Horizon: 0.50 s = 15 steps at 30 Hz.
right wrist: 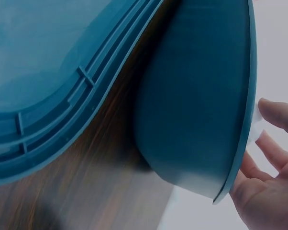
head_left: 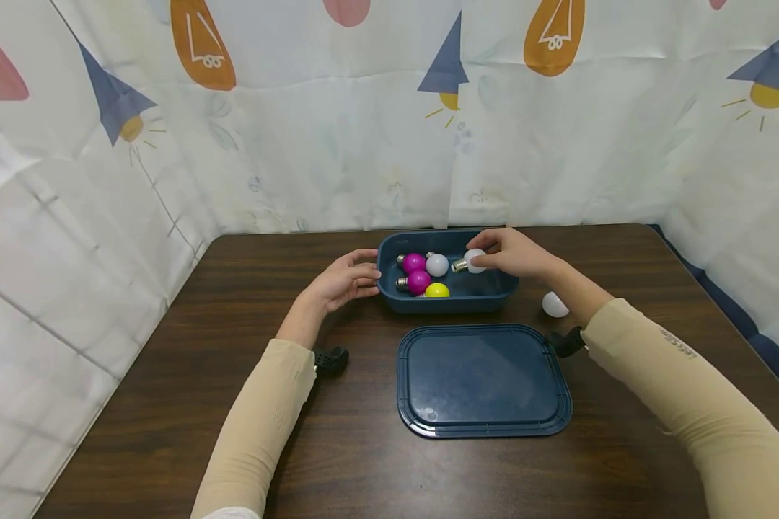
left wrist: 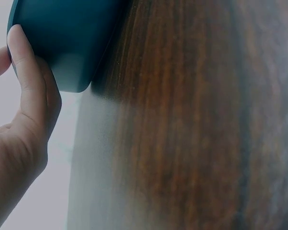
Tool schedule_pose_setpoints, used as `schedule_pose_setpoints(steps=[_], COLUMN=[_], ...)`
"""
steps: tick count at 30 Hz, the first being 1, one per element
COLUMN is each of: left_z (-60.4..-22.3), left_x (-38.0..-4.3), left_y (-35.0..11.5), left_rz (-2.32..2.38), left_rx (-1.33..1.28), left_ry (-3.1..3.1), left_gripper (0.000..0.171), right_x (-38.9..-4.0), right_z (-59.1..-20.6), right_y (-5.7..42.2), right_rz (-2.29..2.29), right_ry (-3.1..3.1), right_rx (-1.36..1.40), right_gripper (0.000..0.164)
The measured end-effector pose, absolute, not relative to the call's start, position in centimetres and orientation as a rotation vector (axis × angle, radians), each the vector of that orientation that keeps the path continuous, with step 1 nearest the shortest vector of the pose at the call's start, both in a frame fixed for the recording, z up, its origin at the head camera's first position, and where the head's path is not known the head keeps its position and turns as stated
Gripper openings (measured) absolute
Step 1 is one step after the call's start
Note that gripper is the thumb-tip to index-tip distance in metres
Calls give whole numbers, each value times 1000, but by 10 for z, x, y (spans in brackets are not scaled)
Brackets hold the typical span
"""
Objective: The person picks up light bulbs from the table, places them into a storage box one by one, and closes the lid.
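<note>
A dark blue plastic box stands on the table with several small light bulbs inside. At its left end are two magenta bulbs, a white bulb and a yellow bulb. My right hand pinches another white light bulb over the box's right half, its metal screw base pointing left. My left hand touches the box's left end with extended fingers; the left wrist view shows fingertips against the box wall. In the right wrist view the box wall mostly hides the held bulb.
The matching blue lid lies flat in front of the box. A white bulb rests on the wooden table right of the box, partly behind the right forearm. A patterned curtain hangs behind the table.
</note>
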<state>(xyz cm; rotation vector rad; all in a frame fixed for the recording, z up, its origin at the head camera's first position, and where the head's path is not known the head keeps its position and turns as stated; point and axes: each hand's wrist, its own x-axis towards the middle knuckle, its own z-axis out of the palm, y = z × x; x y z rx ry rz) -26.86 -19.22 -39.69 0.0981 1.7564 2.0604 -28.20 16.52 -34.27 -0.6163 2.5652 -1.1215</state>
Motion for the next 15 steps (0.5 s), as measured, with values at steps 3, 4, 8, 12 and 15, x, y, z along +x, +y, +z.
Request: schedule_pose_setpoints(steps=[3,4,8,12,15], left_z=[-396,-396,-396,-396,-397], left_x=[-268,-268,-268,-269,-269], left_y=[-192,-192,-192,-191,-192], left_rz=[2059,2059,2062,2060,2055], left_rx=[99,98,98,98,100], left_ry=[1756,1757,1753,1754,1760], left_gripper=[61,61,60,60,60], right_x=[-283,-283,-285,-287,-288], right_z=[-345,-345,-349,-351,-353], right_y=[162,161,158,154,152], right_rz=[-1105,-1104,-1105,-1092,-1086], right_ry=[2569,2567,2564,2575,2575], right_rx=[-643,-652,-684,-711,-722], right_gripper=[42,42,41,40,38])
